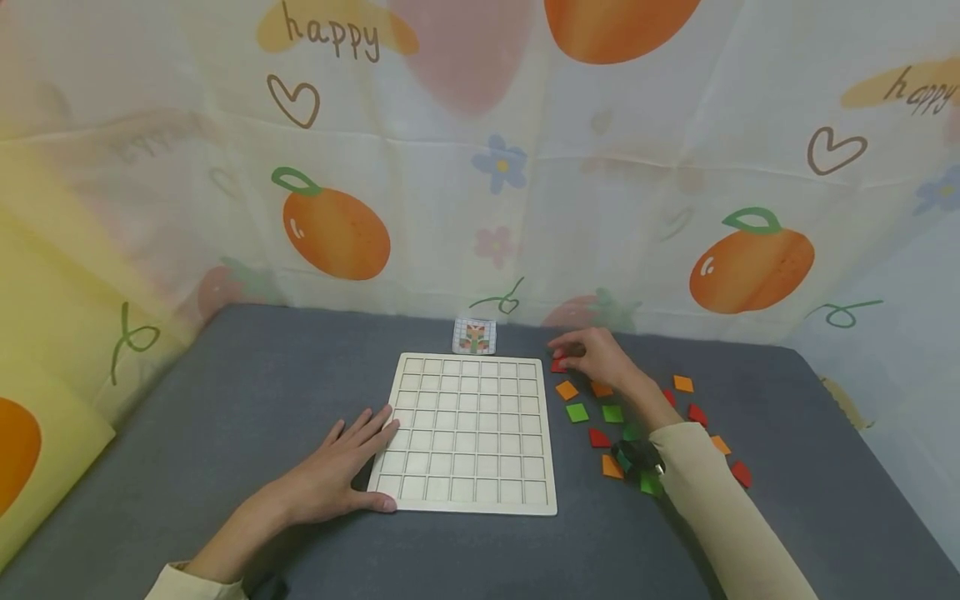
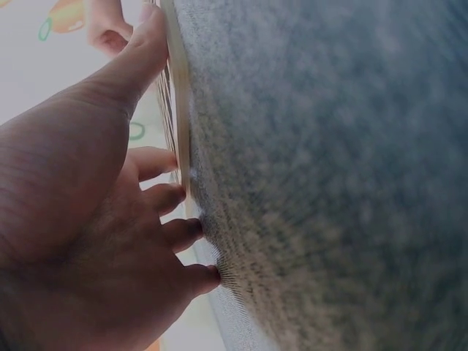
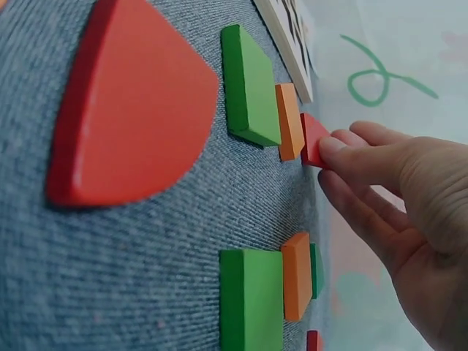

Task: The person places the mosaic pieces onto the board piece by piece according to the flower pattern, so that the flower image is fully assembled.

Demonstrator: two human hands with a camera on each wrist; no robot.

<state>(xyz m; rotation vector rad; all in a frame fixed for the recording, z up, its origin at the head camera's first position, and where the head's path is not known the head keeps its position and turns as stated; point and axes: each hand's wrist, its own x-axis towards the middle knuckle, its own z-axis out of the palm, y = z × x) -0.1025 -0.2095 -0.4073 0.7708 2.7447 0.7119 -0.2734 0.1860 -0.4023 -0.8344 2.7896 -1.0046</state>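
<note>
A pale wooden grid board of square cells lies flat on the table. My left hand rests at its left side, fingers spread, thumb at the near left corner. In the left wrist view the fingers reach down to the cloth along the board's edge. Beyond the board's far right corner, my right hand pinches a red tile between thumb and fingers, close over the table. Nearest to that hand are an orange tile and a green tile.
A small pattern card stands behind the board. Several red, orange and green tiles lie scattered right of the board, among them a rounded red tile; the right forearm covers some. A printed cloth hangs behind the grey table.
</note>
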